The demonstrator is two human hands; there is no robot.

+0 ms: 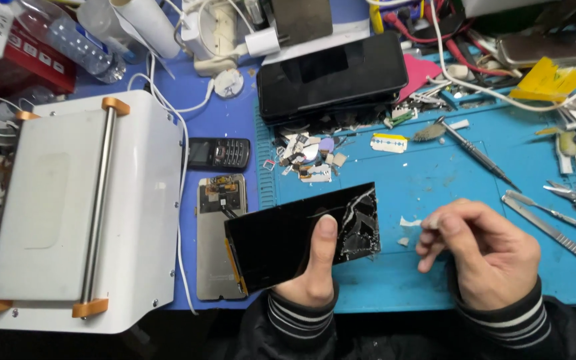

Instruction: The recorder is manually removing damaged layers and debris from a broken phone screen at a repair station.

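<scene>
My left hand (pixel 315 267) grips a black phone screen panel (pixel 281 240) from below, thumb pressed on its face. The panel's right end is shattered into white cracks (pixel 360 223). My right hand (pixel 481 250) hovers just right of the panel with fingers curled; thumb and forefinger pinch something small and pale (pixel 433 223), which I cannot make out clearly. Small white bits (pixel 407 223) lie on the blue mat (pixel 435 180) between both hands. A phone body with its board exposed (pixel 218 233) lies left of the panel.
A white heating machine with a metal roller (pixel 81 207) fills the left. A small black keypad phone (pixel 219 153), a black phone (pixel 331 77), a razor blade (pixel 389 143), loose small parts (pixel 308 157), a screwdriver (pixel 475 153) and tweezers and scalpels (pixel 561 213) lie around the mat.
</scene>
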